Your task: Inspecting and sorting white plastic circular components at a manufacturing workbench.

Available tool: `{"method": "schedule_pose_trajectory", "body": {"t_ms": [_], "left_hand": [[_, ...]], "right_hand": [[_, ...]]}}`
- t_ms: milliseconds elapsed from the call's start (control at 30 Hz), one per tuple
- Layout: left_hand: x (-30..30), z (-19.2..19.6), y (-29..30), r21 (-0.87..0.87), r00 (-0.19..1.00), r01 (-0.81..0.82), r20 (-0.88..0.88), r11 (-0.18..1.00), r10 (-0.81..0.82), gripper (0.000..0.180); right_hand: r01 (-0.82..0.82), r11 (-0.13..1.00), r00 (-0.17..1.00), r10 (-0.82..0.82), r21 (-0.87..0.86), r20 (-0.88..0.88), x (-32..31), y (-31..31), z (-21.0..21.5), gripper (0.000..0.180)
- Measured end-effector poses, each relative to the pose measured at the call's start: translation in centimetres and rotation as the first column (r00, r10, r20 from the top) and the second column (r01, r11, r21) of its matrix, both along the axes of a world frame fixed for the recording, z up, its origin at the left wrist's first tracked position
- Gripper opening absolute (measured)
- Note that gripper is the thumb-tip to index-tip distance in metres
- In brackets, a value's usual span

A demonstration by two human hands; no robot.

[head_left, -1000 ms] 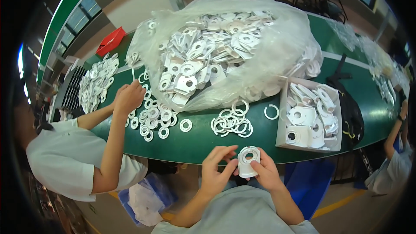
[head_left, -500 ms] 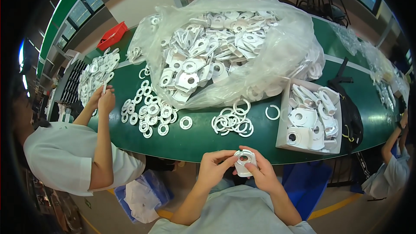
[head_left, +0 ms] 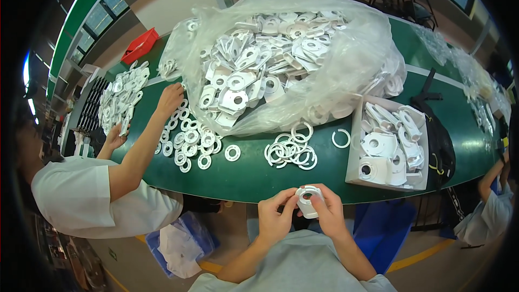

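Between my two hands is a white plastic part (head_left: 308, 209) with a rounded top and a round hole, held just off the table's near edge. The fingers and thumb of my left hand (head_left: 277, 216) grip its left side. My right hand (head_left: 328, 212) holds the right side, its thumb lying across the face near the hole. Straight ahead on the green table lies a loose pile of thin white open rings (head_left: 292, 151). A single open ring (head_left: 340, 139) lies apart, beside a box (head_left: 354, 168) filled with white plastic parts.
A large clear plastic bag (head_left: 346, 75) full of white parts covers the table's middle. Thicker white rings (head_left: 190, 136) lie scattered to the left. A co-worker (head_left: 81, 189) sits at left, one hand reaching toward them. Beside the box is a black bag (head_left: 438, 151); a red tray (head_left: 139, 46) stands far left.
My hands and the white part have shifted slightly right, and my left thumb has drawn back from the part's face. The co-worker's hands have separated, one reaching toward the rings by the bag.
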State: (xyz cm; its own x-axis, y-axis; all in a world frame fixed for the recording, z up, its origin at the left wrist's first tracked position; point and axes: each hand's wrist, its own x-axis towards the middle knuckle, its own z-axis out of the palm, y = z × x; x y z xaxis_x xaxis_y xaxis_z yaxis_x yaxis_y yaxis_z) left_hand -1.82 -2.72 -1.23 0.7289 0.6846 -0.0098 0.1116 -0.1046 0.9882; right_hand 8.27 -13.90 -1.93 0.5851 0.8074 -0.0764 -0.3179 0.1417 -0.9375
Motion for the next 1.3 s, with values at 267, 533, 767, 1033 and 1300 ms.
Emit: {"method": "schedule_pose_trajectory", "body": {"t_ms": [267,533,767,1033,1300], "left_hand": [[0.2,2.7,1.9,0.297,0.981,0.150,0.072,0.943,-0.179,0.029],[-0.4,1.7,2.5,0.391,0.967,0.202,0.064,0.898,-0.246,0.016],[-0.2,2.4,1.5,0.459,0.982,0.186,-0.058,0.869,-0.179,0.038],[-1.0,2.6,2.9,-0.113,0.928,0.371,0.000,0.922,-0.373,0.030],[0.1,1.3,2.5,-0.077,0.986,0.153,0.084,0.985,-0.147,0.011]], "right_hand": [[-0.011,0.995,0.979,0.030,-0.096,0.203,0.5,0.3,1.0,0.021],[-0.038,0.979,0.978,0.078,-0.202,0.191,-1.1,0.5,-1.3,0.023],[-0.007,0.993,0.990,-0.010,-0.121,-0.137,-1.1,1.3,-0.3,0.033],[-0.168,0.978,0.985,0.161,-0.120,-0.069,-0.4,-1.3,0.1,0.019],[0.231,0.940,0.744,-0.003,-0.252,0.668,5.4,-5.7,9.4,0.024]]}}
